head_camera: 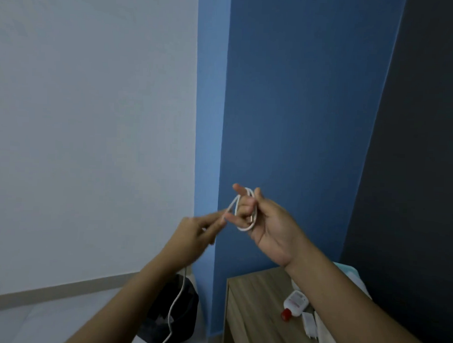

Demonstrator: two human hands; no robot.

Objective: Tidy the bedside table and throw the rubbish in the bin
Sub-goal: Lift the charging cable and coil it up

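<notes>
A white cable [246, 227] is looped in coils around the fingers of my right hand [269, 226], raised in front of the blue wall. My left hand [195, 234] pinches the same cable just left of the coils; its free length hangs down past my left forearm toward the floor [176, 303]. Below, the wooden bedside table [251, 313] carries a small white bottle with a red cap [294, 304] and a white plug [309, 325]. A bin lined with a black bag [171, 315] stands on the floor left of the table.
Grey wall on the left meets the blue wall at a corner. A dark panel fills the right side. Light bedding [355, 276] shows behind my right forearm. Pale floor lies at bottom left.
</notes>
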